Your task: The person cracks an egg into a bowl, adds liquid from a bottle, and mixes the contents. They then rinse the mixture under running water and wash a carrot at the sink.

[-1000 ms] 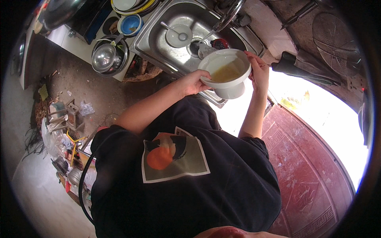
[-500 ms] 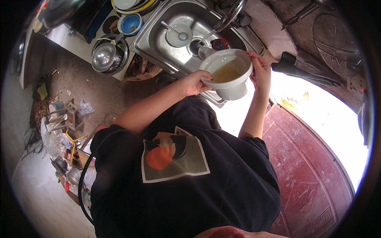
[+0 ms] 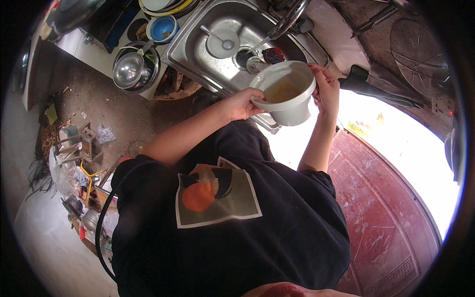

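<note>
A white, wide-rimmed pot (image 3: pixel 292 115) is held over the near edge of the sink, tilted toward the far left. Cloudy yellowish liquid (image 3: pixel 284 90) lies inside it, with pale matter at the bottom that I cannot make out. My left hand (image 3: pixel 242 103) grips the pot's left rim, thumb over the edge and fingers beneath. On the other side, my right hand (image 3: pixel 325 89) pinches the right rim, its fingers closed on the edge. Just beyond the pot, a translucent thing (image 3: pixel 256 65) sits near the drain; its kind is unclear.
The steel sink (image 3: pixel 190 52) holds a white plate (image 3: pixel 217 48) with a spoon on it and a small red container (image 3: pixel 273 55). A faucet (image 3: pixel 287 22) reaches over it. Metal bowls (image 3: pixel 129 71) and a blue bowl (image 3: pixel 162 29) stand left. A reddish door panel (image 3: pixel 381 213) is at right.
The pot and both hands have shifted very slightly, with both grips kept. Nothing else has visibly moved.
</note>
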`<state>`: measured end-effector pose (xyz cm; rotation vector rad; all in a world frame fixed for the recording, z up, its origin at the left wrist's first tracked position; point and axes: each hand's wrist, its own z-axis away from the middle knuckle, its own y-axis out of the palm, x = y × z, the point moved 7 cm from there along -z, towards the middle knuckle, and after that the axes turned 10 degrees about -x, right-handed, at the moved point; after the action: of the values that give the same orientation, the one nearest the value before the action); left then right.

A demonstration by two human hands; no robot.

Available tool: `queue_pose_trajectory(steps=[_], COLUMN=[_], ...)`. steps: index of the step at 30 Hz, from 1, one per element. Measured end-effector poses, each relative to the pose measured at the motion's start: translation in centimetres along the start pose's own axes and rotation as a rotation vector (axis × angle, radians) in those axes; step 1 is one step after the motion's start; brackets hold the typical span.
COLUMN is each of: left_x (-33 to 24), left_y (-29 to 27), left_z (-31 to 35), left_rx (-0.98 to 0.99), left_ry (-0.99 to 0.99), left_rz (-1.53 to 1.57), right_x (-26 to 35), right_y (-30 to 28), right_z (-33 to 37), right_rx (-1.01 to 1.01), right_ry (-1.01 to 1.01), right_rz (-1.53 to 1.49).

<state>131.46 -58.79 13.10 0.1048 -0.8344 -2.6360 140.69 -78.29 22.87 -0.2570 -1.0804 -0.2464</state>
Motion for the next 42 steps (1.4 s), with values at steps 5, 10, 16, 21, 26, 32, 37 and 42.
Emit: queue_pose_trajectory(steps=[5, 10, 16, 21, 26, 32, 37, 42], left_x=[0.2, 0.4, 0.3, 0.3, 0.5, 0.8, 0.9, 0.9], left_y=[-0.3, -0.3, -0.3, -0.2, -0.1, -0.2, -0.3, -0.3], left_z=[-0.2, -0.4, 0.1, 0.3, 0.2, 0.4, 0.5, 0.7], left_rx=[-0.005, 0.022, 0.016, 0.007, 0.011, 0.029, 0.004, 0.035], left_ry=[-0.002, 0.008, 0.005, -0.015, -0.029, -0.048, -0.041, -0.052], left_rz=[0.023, 0.042, 0.005, 0.009, 0.033, 0.045, 0.045, 0.047], right_x=[0.5, 0.7, 1.0, 1.2, 1.3, 1.4, 1.8, 1.9], right_y=[0.3, 0.4, 0.6, 0.7, 0.8, 0.9, 1.2, 1.5], right_z=[0.2, 0.3, 0.6, 0.7, 0.9, 1.1, 1.3, 1.6], right_rx=[0.006, 0.005, 0.003, 0.002, -0.014, -0.016, -0.026, -0.019], right_ry=[-0.033, -0.022, -0.025, -0.020, -0.022, -0.016, -0.047, -0.028], right_rz=[-0.001, 0.016, 0.020, 0.016, 0.041, 0.060, 0.090, 0.074])
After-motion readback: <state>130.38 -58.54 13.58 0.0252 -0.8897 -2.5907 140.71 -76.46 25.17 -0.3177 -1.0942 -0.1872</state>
